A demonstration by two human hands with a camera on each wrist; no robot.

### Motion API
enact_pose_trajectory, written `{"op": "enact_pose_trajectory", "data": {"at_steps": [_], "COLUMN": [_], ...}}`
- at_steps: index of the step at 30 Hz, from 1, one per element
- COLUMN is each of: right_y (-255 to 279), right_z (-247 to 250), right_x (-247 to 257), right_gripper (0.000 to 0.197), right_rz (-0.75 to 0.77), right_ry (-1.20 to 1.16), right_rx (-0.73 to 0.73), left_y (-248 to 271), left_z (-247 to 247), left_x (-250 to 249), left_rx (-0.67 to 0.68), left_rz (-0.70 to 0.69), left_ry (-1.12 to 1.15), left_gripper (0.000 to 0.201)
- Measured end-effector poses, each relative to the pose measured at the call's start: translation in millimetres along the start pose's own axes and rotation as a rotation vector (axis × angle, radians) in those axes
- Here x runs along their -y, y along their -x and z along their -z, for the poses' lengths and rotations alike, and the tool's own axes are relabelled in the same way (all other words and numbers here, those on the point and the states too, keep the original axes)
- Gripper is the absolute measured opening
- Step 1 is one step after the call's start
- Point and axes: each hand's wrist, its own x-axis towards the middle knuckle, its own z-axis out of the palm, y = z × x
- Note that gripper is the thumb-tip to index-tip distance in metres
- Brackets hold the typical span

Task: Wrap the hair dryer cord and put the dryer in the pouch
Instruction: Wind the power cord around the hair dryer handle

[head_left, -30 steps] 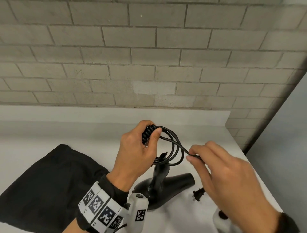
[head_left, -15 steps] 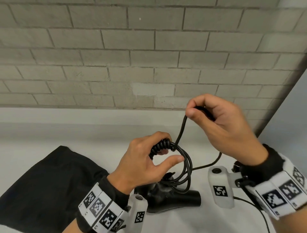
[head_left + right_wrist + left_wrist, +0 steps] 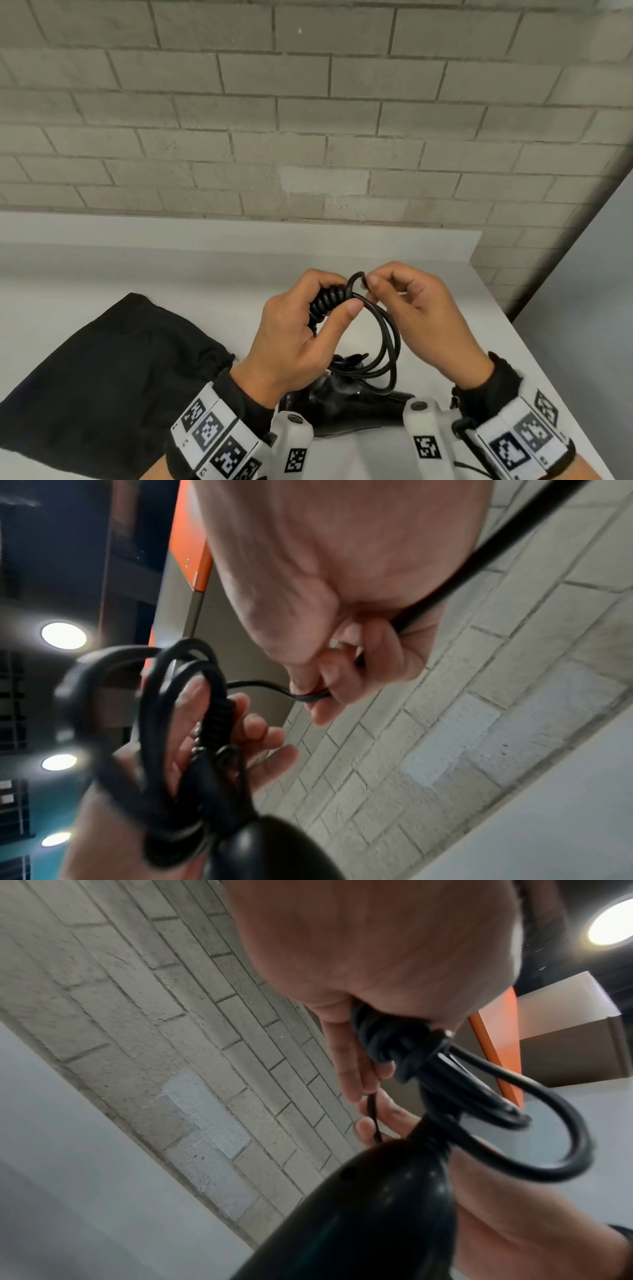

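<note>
A black hair dryer (image 3: 346, 407) lies on the white table, handle up, partly hidden behind my wrists. Its black cord (image 3: 388, 339) hangs in several loops above it. My left hand (image 3: 301, 329) grips the bundle where the cord is wound tight round the loops (image 3: 327, 299). My right hand (image 3: 407, 308) pinches the free cord end right beside the bundle's top. In the left wrist view the wound cord (image 3: 394, 1039) sits under my fingers above the dryer handle (image 3: 369, 1213). In the right wrist view my right fingers (image 3: 342, 674) pinch the thin cord (image 3: 260, 684). The black pouch (image 3: 99, 383) lies flat at the left.
A grey brick wall (image 3: 308, 120) stands behind the white table (image 3: 171, 274). The table's right edge (image 3: 534, 346) runs close to my right hand, with grey floor beyond.
My right hand has come down from high above the bundle to its top, carrying the cord end over. The slack cord that trailed to the right is drawn in.
</note>
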Motion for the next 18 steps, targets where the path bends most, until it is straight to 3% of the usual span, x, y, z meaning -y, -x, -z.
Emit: {"op": "enact_pose_trajectory", "data": {"at_steps": [3, 5, 8, 9, 12, 18], "right_y": [20.2, 30.4, 41.2, 43.2, 45.9, 42.7], "right_z": [-5.8, -6.6, -5.4, -7.2, -13.8, -13.9], "right_x": [-4.1, -2.7, 1.4, 1.8, 2.0, -3.6], "right_gripper": [0.017, 0.026, 0.063, 0.062, 0.024, 0.019], "right_rz": [0.013, -0.063, -0.136, -0.107, -0.053, -0.020], "right_ry": [0.052, -0.031, -0.236, -0.246, -0.183, -0.147], "right_rx": [0.116, 0.141, 0.147, 0.150, 0.107, 0.092], "left_y": [-0.5, -0.7, -1.5, -2.0, -3.5, -7.1], "left_z": [-2.0, -3.7, -5.6, -5.8, -5.4, -2.4], "left_x": [-0.6, -0.9, -2.0, -2.4, -3.2, -8.8], "left_rx": [-0.059, -0.089, -0.132, -0.139, -0.130, -0.075], "left_rz": [0.018, 0.032, 0.054, 0.067, 0.141, 0.310], "left_ry": [-0.019, -0.033, -0.068, -0.080, -0.066, 0.107], "left_gripper": [0.024, 0.025, 0.025, 0.026, 0.027, 0.017]}}
